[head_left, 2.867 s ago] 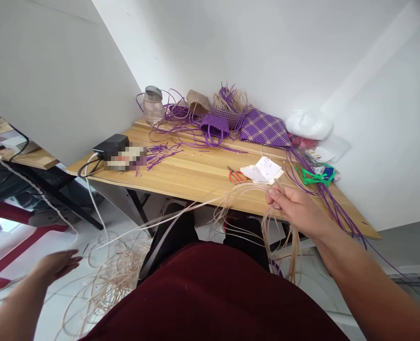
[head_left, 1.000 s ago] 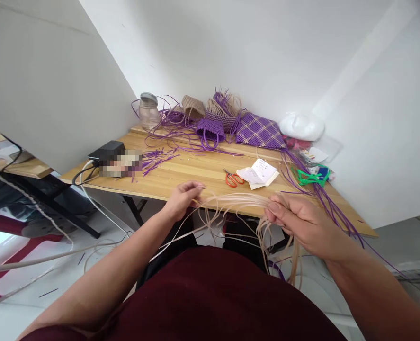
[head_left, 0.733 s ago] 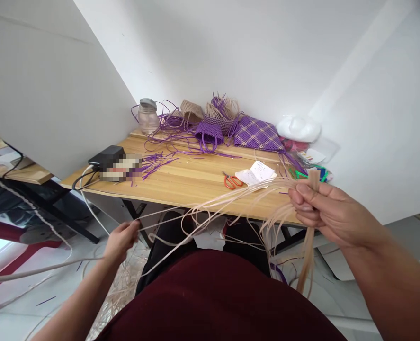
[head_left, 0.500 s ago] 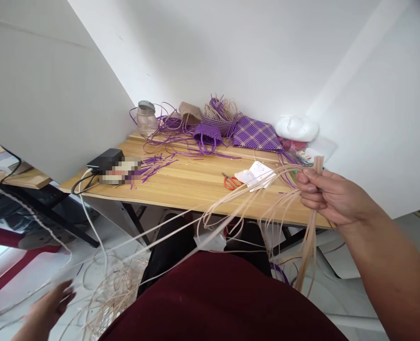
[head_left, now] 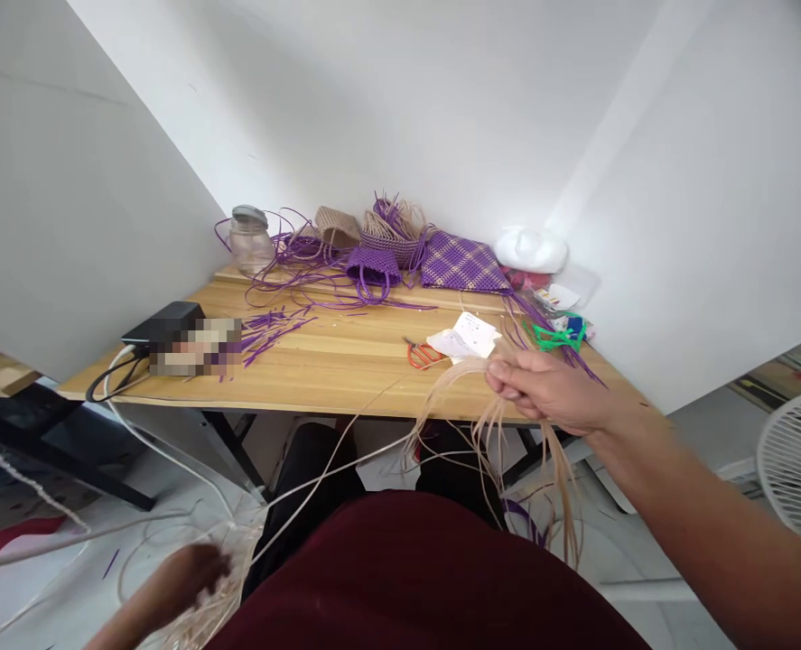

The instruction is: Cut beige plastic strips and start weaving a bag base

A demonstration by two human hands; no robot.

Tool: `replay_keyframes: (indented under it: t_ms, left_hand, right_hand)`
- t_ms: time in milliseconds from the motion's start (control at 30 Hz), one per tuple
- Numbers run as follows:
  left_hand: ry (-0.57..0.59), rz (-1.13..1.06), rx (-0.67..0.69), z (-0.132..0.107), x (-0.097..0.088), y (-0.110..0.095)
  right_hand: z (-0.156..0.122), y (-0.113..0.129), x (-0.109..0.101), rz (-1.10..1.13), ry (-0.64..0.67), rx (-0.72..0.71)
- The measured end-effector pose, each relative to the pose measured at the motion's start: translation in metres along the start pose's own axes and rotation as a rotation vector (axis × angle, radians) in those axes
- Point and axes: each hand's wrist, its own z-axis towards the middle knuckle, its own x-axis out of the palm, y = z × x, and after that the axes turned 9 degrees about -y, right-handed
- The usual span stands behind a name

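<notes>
Beige strands (head_left: 458,372) fan from the right hand (head_left: 542,388), pinched between thumb and fingers at centre right. They trail to a floor tangle at lower left, where the blurred left hand (head_left: 183,573) sits, its grip unclear. They look light, springy and slick, best gathered as a bundle near the ends. White walls (head_left: 441,108) frame a wooden table (head_left: 332,361) with purple woven bags (head_left: 461,262), a jar (head_left: 247,239) and orange scissors (head_left: 422,354).

Strips (head_left: 557,469) pale beige; loose strands (head_left: 271,327) on the table (head_left: 332,366) purple. Woven mat (head_left: 461,262) checked purple and beige, small basket (head_left: 371,264) solid purple. Scissors (head_left: 422,354) orange-handled, cord (head_left: 554,336) bright green, table light striped wood, garment (head_left: 414,578) dark red.
</notes>
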Motion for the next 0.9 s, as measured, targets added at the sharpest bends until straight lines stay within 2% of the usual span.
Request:
replay_keyframes:
  t_ms: [33,100,167,233,267,300,333,433,633,733,900]
  left_hand:
    - [-0.001,-0.024,0.072,0.013,0.003,-0.02]
    - [-0.051,-0.13,0.305,0.031,0.005,-0.075]
    - [-0.147,-0.227,0.57,0.037,0.002,-0.14]
    - [-0.264,-0.182,0.806,0.036,-0.004,-0.202]
    - [-0.254,-0.151,0.894,0.035,-0.006,-0.227]
    - [-0.18,-0.127,0.956,0.033,-0.007,-0.247]
    - [-0.047,-0.093,0.999,0.032,-0.006,-0.263]
    - [0.352,-0.059,0.995,0.035,0.003,-0.282]
    - [0.67,-0.292,0.737,0.042,0.016,-0.287]
    - [0.737,-0.364,0.625,0.042,0.019,-0.293]
    - [0.69,-0.349,0.543,0.045,0.035,-0.288]
  right_hand:
    - [0.0,0.001,0.003,-0.077,0.03,-0.02]
    - [-0.001,0.004,0.009,-0.249,0.081,-0.055]
    - [-0.004,0.01,0.013,-0.413,0.141,-0.09]
    - [-0.011,0.017,0.018,-0.53,0.207,-0.098]
    - [-0.015,0.019,0.02,-0.562,0.235,-0.089]
    - [-0.019,0.021,0.022,-0.583,0.259,-0.072]
    - [-0.023,0.022,0.023,-0.597,0.274,-0.051]
    - [-0.031,0.022,0.021,-0.629,0.298,-0.028]
    - [-0.031,0.02,0.011,-0.633,0.34,-0.056]
    - [-0.029,0.022,0.011,-0.625,0.366,-0.046]
    - [-0.03,0.016,0.015,-0.656,0.345,-0.009]
